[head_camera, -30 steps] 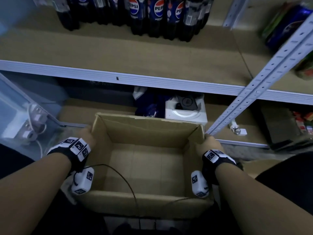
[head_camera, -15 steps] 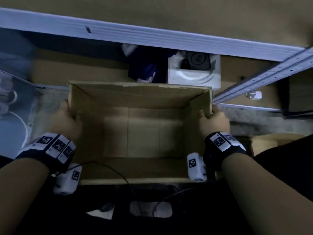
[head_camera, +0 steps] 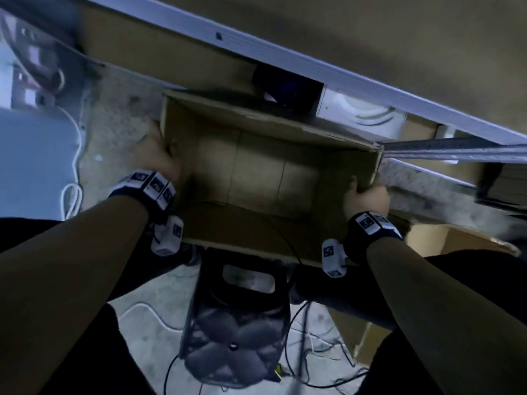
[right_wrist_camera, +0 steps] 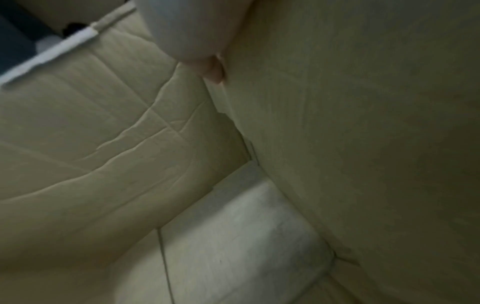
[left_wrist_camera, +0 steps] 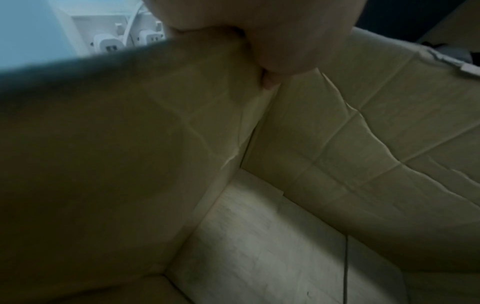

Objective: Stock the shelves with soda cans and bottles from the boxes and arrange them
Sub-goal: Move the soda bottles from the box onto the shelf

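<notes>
An open brown cardboard box (head_camera: 256, 178) hangs in front of me with nothing inside it. My left hand (head_camera: 159, 161) grips its left wall, thumb inside the box (left_wrist_camera: 270, 82) and fingers outside. On the opposite wall my right hand (head_camera: 366, 195) grips the rim the same way, its thumb (right_wrist_camera: 215, 70) pressed against the inner face (right_wrist_camera: 363, 144). Both wrist views show only bare box walls and floor (left_wrist_camera: 259, 236). No cans or bottles are in view.
The white shelf edge (head_camera: 285, 52) runs diagonally above the box, with a white carton (head_camera: 365, 115) and a dark bundle (head_camera: 288, 89) on the lower shelf. A black plastic stool (head_camera: 236, 332) and loose cables (head_camera: 310, 337) lie on the floor below. Another cardboard box (head_camera: 456, 243) sits at right.
The box has come back toward me and away from the shelf, still held by both hands. My head has tipped down, so the Pepsi bottles have left view and the stool shows.
</notes>
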